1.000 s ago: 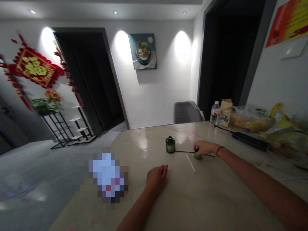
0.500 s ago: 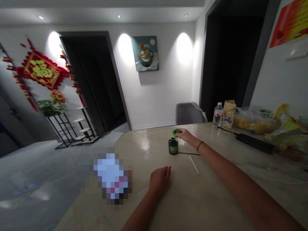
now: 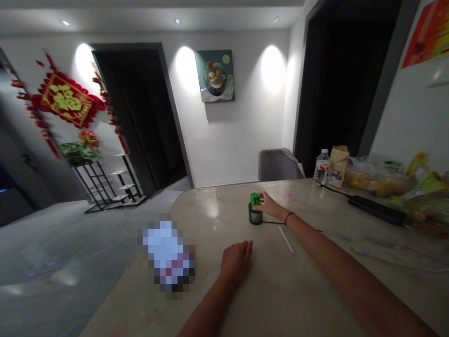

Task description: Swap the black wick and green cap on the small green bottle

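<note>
The right hand (image 3: 268,207) has its fingers and thumb closed in a pinch on the bright green, ridged cylindrical cap (image 3: 255,197), which sits at the mouth of the squat dark green glass bottle (image 3: 255,216) standing upright on the beige, marbled tabletop (image 3: 280,285). The left hand (image 3: 235,261) rests nearer the wearer, well apart from the bottle, its fingers loosely folded; its palm is hidden, so I cannot tell whether it holds anything. With no hand steadying the glass, a sideways push through the cap could tip or slide the bottle. The thumb lies over the bottle's neck and shoulder, hiding whether the cap sits square; if it is askew, turning it could cross the thread or let it slip. The thin black rod (image 3: 274,222) runs right from beside the bottle's base, near the slim white stick (image 3: 286,240), so a dropped wrist could knock either one.
</note>
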